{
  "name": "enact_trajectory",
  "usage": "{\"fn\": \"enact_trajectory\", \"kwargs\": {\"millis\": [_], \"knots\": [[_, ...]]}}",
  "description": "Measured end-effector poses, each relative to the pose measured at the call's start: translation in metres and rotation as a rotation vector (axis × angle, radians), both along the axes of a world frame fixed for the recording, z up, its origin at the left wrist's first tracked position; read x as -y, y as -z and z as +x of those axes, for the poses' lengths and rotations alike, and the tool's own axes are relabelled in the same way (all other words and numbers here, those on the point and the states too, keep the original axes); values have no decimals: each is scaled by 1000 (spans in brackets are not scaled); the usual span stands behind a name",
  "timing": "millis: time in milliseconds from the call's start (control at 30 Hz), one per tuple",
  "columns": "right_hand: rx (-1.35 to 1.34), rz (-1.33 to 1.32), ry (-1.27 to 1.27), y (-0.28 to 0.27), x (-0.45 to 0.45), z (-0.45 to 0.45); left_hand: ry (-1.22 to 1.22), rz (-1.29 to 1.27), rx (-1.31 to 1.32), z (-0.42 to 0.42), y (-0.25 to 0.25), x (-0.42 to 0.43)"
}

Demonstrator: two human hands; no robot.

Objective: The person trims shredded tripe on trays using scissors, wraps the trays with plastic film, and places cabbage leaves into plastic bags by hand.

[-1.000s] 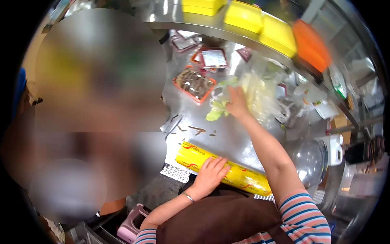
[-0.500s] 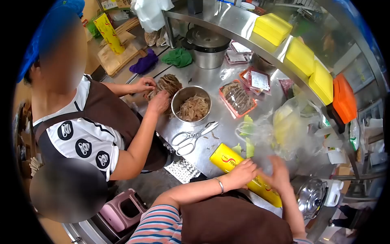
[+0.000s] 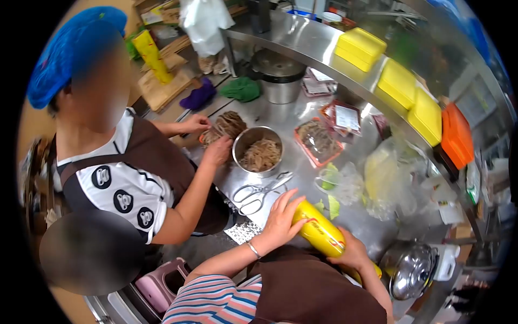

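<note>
A yellow tube with red lettering lies slantwise before my apron, at the near edge of the metal table. My left hand is at its upper left end, fingers stretched and apart, thumb against the end. My right hand wraps round the tube's lower right part, fingers partly hidden. A yellow end piece shows below that hand. White-handled scissors lie on the table beyond my left hand. Green leaf pieces lie just past the tube.
Across from me a co-worker's hands handle a brown stringy bundle beside a steel pot of brown strips. Around lie a red-edged tray, plastic bags and a lidded pot. A shelf carries yellow boxes.
My left hand has moved left and up to the tube's end, with its fingers spreading. My right hand has come down onto the tube. The tube has shifted right and tilted steeper.
</note>
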State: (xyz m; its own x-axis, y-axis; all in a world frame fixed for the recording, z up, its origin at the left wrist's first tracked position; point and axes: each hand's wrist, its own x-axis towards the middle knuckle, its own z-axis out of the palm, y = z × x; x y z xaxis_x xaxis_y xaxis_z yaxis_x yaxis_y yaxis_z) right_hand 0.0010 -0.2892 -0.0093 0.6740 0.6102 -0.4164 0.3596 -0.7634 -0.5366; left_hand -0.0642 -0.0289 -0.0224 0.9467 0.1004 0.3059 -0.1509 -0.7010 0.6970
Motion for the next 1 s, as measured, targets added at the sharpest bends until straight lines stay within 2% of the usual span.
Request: {"fn": "enact_trajectory", "kwargs": {"millis": [67, 133, 167, 233, 333, 400, 433, 500, 533, 567, 700, 800, 833, 867, 900, 1000], "knots": [[-69, 151, 90, -8, 6, 1, -95, -68, 8, -1, 3, 1], [-74, 220, 119, -25, 7, 2, -61, -591, -162, -3, 18, 4], [-36, 306, 188, -29, 12, 2, 81, -849, -292, -2, 12, 5], [-54, 481, 339, -51, 11, 4, 283, -1049, -419, 5, -1, 14], [-6, 786, 578, -57, 21, 5, 468, -918, -398, 21, -24, 34], [-39, 821, 629, -53, 31, 10, 555, -840, -375, 40, -38, 50], [125, 902, 659, -55, 23, 6, 638, -750, -307, 50, -44, 57], [129, 843, 747, -47, 35, 6, 723, -658, -243, 64, -46, 77], [127, 789, 823, -40, 42, 7, 729, -593, -138, 70, -45, 87], [205, 841, 789, -35, 45, 11, 734, -527, -33, 74, -45, 94], [326, 910, 881, -29, 48, 13, 763, -564, -73, 71, -32, 104], [370, 819, 883, -31, 56, 8, 751, -539, -178, 61, -23, 95], [370, 820, 891, -36, 58, 6, 729, -605, -301, 58, -22, 87], [345, 683, 797, -46, 58, 5, 709, -670, -423, 54, -24, 81], [318, 544, 699, -54, 56, 8, 677, -677, -407, 50, -23, 76], [446, 578, 479, -67, 22, 17, 560, -736, -439, 37, -10, 68]]}}
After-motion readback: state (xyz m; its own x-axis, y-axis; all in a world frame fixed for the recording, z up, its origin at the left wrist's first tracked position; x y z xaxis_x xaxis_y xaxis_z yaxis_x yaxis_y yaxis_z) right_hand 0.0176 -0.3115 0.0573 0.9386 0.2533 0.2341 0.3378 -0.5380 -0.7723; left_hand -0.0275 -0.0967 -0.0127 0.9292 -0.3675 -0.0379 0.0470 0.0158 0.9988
